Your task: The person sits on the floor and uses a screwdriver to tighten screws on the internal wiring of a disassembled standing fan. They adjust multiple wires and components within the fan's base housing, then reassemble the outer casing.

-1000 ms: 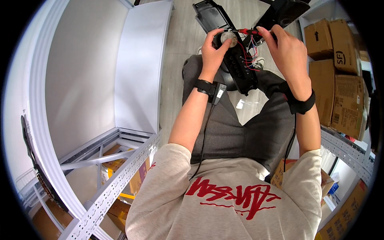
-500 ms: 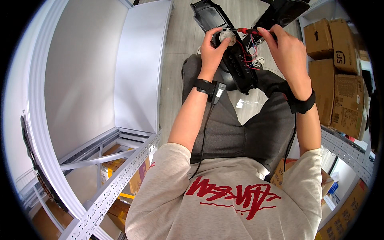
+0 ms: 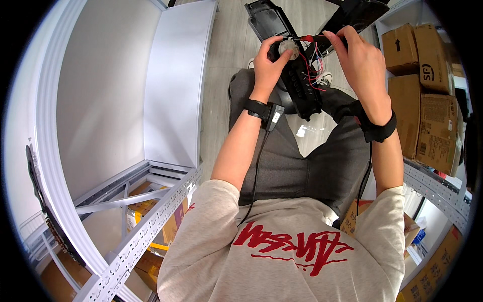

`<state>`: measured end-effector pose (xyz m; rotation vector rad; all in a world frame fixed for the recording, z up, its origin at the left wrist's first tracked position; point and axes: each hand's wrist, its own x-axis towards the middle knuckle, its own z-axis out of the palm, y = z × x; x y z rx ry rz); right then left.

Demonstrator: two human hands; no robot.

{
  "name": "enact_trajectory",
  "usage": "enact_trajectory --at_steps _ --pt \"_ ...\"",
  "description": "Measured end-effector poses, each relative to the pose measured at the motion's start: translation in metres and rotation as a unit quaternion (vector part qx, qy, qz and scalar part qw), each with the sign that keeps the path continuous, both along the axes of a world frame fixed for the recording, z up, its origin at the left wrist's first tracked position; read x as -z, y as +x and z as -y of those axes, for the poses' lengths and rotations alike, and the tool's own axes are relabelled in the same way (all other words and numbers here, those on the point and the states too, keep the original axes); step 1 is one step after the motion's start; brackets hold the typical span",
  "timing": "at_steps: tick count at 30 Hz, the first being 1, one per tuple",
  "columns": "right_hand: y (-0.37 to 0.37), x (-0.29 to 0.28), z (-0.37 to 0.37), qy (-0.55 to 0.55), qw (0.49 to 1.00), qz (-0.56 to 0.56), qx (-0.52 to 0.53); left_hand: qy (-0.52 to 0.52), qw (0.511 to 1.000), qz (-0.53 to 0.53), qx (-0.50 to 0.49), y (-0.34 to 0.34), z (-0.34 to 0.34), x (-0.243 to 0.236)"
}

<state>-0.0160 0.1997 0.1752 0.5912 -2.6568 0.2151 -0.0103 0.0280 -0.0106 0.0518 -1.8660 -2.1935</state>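
My left hand pinches a round, pale, disc-shaped part between thumb and fingers. From the other side, my right hand grips a screwdriver with a red and black handle. Its tip points left and meets the upper edge of the disc; whether it sits in a screw is too small to tell. Beneath the disc lies a long black plastic housing, tilted between my knees. Thin red, white and blue wires spill from the housing's right side.
Another black piece stands beyond the housing on the tiled floor. Cardboard boxes are stacked on a shelf at the right. A white panel and a perforated metal shelf frame flank me on the left. Cables hang from both wristbands.
The screwdriver's handle has turned in my right fingers, and that hand has shifted slightly upward. The disc and black housing have moved a little to the right. My left hand keeps its pinch.
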Motion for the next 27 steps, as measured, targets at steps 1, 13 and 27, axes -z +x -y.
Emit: enact_trajectory --at_steps 1,13,27 --pt "0.0 -0.001 0.0 -0.021 1.0 0.003 -0.012 -0.002 1.0 -0.001 0.0 -0.001 0.001 0.002" --pt "-0.001 0.003 0.001 0.064 0.998 0.0 0.027 -0.017 0.999 -0.025 -0.025 -0.001 0.001 0.003" --pt "0.002 0.003 0.001 -0.121 0.987 0.05 -0.09 -0.032 0.999 -0.032 -0.019 0.002 0.002 -0.005"
